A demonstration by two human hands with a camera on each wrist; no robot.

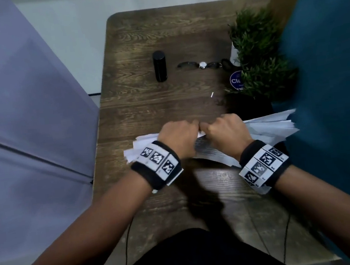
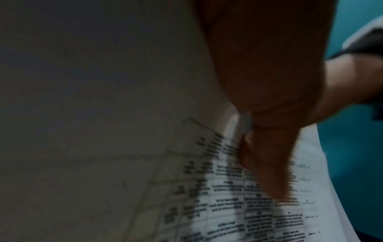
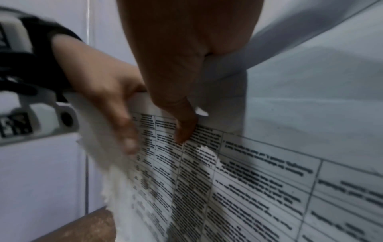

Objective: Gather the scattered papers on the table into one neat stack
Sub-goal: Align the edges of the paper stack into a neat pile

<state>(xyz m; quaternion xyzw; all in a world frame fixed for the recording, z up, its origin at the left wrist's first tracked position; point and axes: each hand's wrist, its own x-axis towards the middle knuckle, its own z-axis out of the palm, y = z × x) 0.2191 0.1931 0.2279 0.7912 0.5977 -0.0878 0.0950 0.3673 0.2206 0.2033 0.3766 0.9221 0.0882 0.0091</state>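
Note:
A loose bundle of white printed papers (image 1: 277, 129) is lifted off the middle of the wooden table (image 1: 159, 36), its sheets fanned out unevenly to both sides. My left hand (image 1: 182, 134) grips the bundle's top edge from the left. My right hand (image 1: 223, 130) grips it right beside, knuckles almost touching. In the left wrist view, my left thumb (image 2: 269, 163) presses on a sheet printed with a table (image 2: 238, 209). In the right wrist view, my right thumb (image 3: 182, 127) lies on the same kind of sheet (image 3: 269, 180), with the left hand (image 3: 103, 98) curled round the edge.
A black cylinder (image 1: 159, 66) stands at the far middle of the table, a wristwatch (image 1: 202, 64) lies to its right. A potted green plant (image 1: 258, 54) and a blue round label (image 1: 236, 80) stand at the right edge. A small white scrap (image 1: 212, 94) lies beyond the hands.

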